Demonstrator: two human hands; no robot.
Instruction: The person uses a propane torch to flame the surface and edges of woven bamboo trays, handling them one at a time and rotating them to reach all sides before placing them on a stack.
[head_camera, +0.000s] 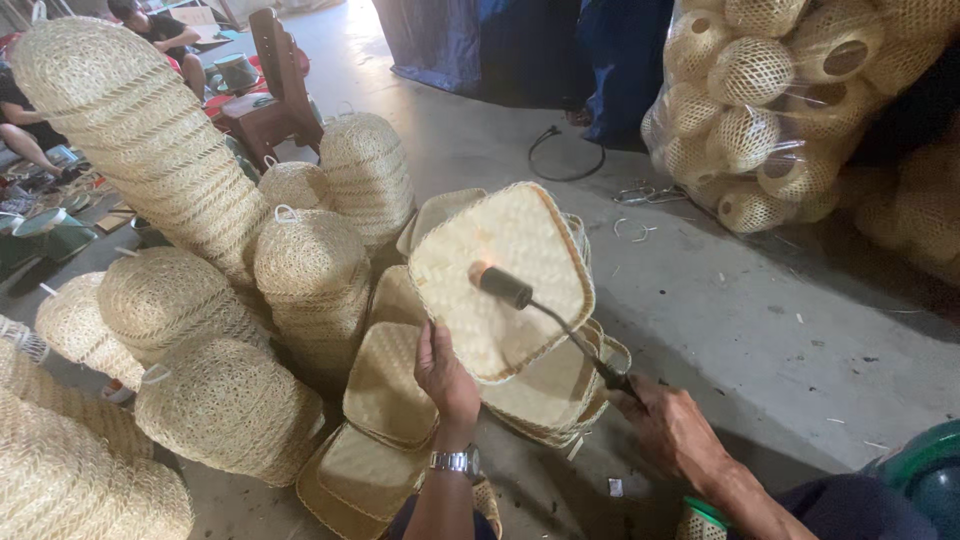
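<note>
Left hand (446, 378) gripping woven tray (503, 279) by its lower edge, tilted upright above a tray stack (385, 440) on the floor. Right hand (670, 430) closed around torch (545, 315), flaming nozzle just off the tray's face. Basket stacks (160, 150) left of tray.

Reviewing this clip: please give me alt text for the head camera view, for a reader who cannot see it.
A person's left hand holds a woven bamboo tray upright while the right hand aims a lit gas torch at its face. Stacks of woven baskets and flat trays crowd the concrete floor; bagged round baskets sit behind.
</note>
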